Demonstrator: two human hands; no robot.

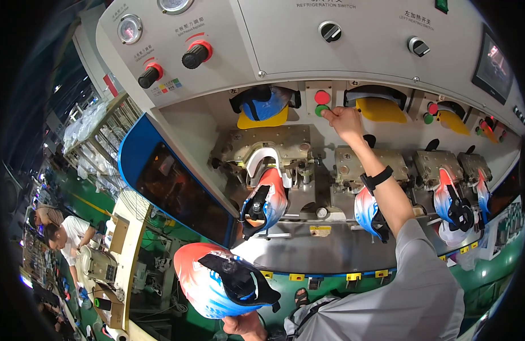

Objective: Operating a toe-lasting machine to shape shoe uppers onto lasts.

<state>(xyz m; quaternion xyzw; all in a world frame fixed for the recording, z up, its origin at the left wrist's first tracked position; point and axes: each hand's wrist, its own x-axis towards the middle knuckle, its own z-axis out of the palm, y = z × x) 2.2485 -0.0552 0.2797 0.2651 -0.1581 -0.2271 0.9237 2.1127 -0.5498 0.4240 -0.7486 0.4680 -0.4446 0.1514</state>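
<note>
Uppers in red, white and blue make up the work, and it looks partway along to me. One mounted upper (275, 196) sits at the leftmost station of the grey machine (296, 40), its red end by a white curved pad (261, 154) — whether the two touch I cannot tell. A second upper (366, 211), partly behind my forearm, a third upper (443, 196) and a fourth upper (482, 193) sit farther right, so those places seem filled. What seems left is the loose upper (218, 283), on no station: my left hand (245, 325) grips it from below, in front of the machine's near edge, my fingers mostly hidden. My right hand (343, 122) holds nothing that I can see; its fingertips are at the green button (321, 111), just below the red button (323, 97). Whether the button is pushed in, or how tightly my other fingers curl — I cannot tell.
</note>
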